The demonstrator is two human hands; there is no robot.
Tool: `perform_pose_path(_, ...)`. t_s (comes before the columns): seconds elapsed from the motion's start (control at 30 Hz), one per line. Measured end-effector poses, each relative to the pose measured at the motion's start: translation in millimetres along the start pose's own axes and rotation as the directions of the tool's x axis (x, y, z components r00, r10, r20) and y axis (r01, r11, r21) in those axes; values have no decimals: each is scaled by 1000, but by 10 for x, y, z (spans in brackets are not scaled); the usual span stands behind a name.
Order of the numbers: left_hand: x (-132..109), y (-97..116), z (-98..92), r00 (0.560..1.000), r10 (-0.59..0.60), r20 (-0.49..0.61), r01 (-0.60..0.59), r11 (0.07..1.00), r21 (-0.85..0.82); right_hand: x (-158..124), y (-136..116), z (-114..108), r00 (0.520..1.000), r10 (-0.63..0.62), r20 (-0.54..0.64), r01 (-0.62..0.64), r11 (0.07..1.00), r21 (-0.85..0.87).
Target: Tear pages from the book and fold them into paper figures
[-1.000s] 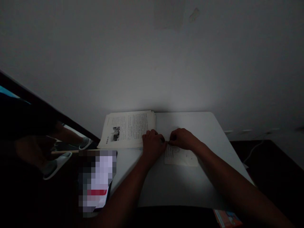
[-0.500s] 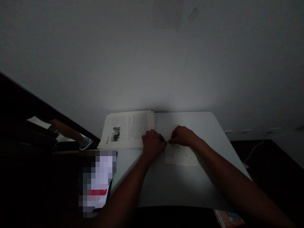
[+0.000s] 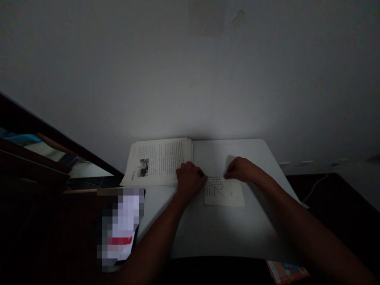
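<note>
A small printed sheet of paper [image 3: 224,196], with some lines drawn over its text, lies on the white table [image 3: 202,233]. At its upper left corner, my left hand [image 3: 190,183] is closed, thumb and finger pinching the paper's edge. My right hand [image 3: 242,170] is also closed, with its fingertips pressed together at the sheet's upper edge, right of the middle. Behind my left hand lies a stack of printed pages [image 3: 160,158] with a dark picture on the top one; my left fingers overlap its right edge.
A tablet or phone [image 3: 127,221] with a lit, pixelated screen is at the table's left edge. The wall [image 3: 178,79] rises behind the table. A cable [image 3: 317,188] hangs at the right, and an orange printed item [image 3: 286,273] shows below the front edge.
My right hand has moved right along the sheet's upper edge, away from my left hand, uncovering more print. My left hand stays at the corner. The view has shifted slightly.
</note>
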State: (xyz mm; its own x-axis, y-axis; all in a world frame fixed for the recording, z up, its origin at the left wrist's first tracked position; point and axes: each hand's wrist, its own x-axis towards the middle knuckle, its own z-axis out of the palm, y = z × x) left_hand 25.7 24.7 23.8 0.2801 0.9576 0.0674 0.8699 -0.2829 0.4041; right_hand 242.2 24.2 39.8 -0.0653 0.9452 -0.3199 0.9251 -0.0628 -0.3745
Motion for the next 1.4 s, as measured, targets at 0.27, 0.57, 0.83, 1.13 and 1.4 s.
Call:
perform_pose_path(0.27,-3,5,0,1000,18,-13,-18,1000,24,-125,236,-71,998,68,5,-68,997,49)
perform_pose_path(0.57,-40,-2,-16,995,85,-46,-85,996,5,-243,411,-110,999,49,-22,-46,989,143)
perform_pose_path(0.83,-35,-26,-49,975,163,-154,-201,939,-280,-336,76,-33,937,-219,-273,297,910,288)
perform_pose_path(1.13,-78,-32,-112,960,45,-277,-197,810,-552,-390,-158,-63,812,-317,-489,502,807,311)
perform_pose_path(1.4,-127,-32,-160,898,126,-421,-369,739,-564,-432,-190,-21,527,-513,-678,658,751,-56)
